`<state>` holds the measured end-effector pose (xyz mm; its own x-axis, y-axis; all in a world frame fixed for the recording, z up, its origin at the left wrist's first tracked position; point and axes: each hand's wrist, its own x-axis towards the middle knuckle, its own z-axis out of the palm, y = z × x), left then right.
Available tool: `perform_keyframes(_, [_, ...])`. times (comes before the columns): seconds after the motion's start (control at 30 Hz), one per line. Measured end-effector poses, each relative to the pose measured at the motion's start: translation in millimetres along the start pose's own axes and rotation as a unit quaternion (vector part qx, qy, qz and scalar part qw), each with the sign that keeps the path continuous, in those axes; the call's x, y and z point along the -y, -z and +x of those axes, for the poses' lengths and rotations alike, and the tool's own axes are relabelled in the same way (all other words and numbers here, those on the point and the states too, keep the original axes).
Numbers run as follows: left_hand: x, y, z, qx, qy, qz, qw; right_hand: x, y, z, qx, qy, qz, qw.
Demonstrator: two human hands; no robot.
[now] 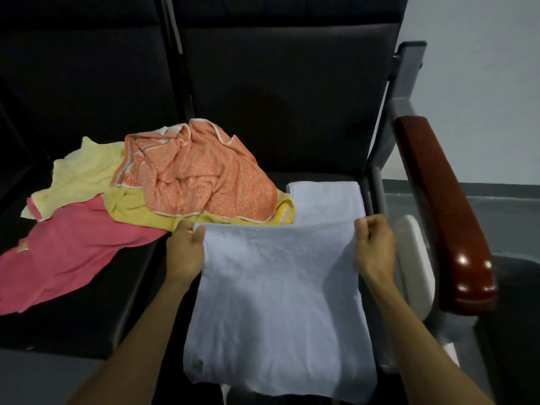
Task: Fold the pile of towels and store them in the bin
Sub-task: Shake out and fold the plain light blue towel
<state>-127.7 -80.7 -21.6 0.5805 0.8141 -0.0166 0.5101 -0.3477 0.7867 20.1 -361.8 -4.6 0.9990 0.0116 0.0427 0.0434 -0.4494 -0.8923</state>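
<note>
nearest the lens, a white towel (pixel 277 302) fills the lower centre of the frame, its long axis running from the bottom edge up toward the middle, so that its top edge lies crosswise just below the centre. its lower end hangs over the front of a black seat (pixel 96 317) and a small tag or corner trails out at the bottom, hard to make out.

behind it, in the left half, a loose pile sprawls across the seat: a pink towel (pixel 64 258) stretching to the left edge where it is cut off, an orange patterned towel (pixel 201 176) crumpled on top, a pale yellow towel (pixel 84 171) at the upper left of the pile, and a darker yellow towel (pixel 140 211) mostly hidden under the orange one.

at the right edge a glossy reddish-brown armrest (pixel 444 217) runs down the frame. a folded white towel (pixel 327 200) lies flat right of centre, its near part hidden by the held towel.

left hand (pixel 185 252) grips the top left corner of the white towel, fingers curled behind the cloth. right hand (pixel 375 247) pinches the top right corner, fingers clenched round the edge.
</note>
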Motion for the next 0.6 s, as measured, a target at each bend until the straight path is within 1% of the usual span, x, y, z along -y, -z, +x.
perform_keyframes(0.07, [11,-7,1,-0.001,0.009,-0.01,1.0,-5,-5,3,0.008,0.002,-0.001,1.0])
perform_keyframes(0.17, [15,-14,7,0.033,0.034,-0.061,0.997,-6,-11,10,0.026,0.008,-0.015,1.0])
perform_keyframes(0.3, [6,-15,15,0.091,0.037,-0.128,0.987,-11,-12,21,0.053,0.013,-0.003,0.999])
perform_keyframes(0.43, [-10,-21,10,0.117,0.042,-0.188,0.974,-10,-19,18,0.071,0.001,0.003,0.997])
perform_keyframes(0.5, [-24,-25,-1,0.138,0.048,-0.205,0.968,-2,-28,8,0.094,-0.003,0.032,0.995])
perform_keyframes(0.6, [-40,-36,-20,0.186,0.036,-0.214,0.958,13,-44,-12,0.147,0.001,0.067,0.987])
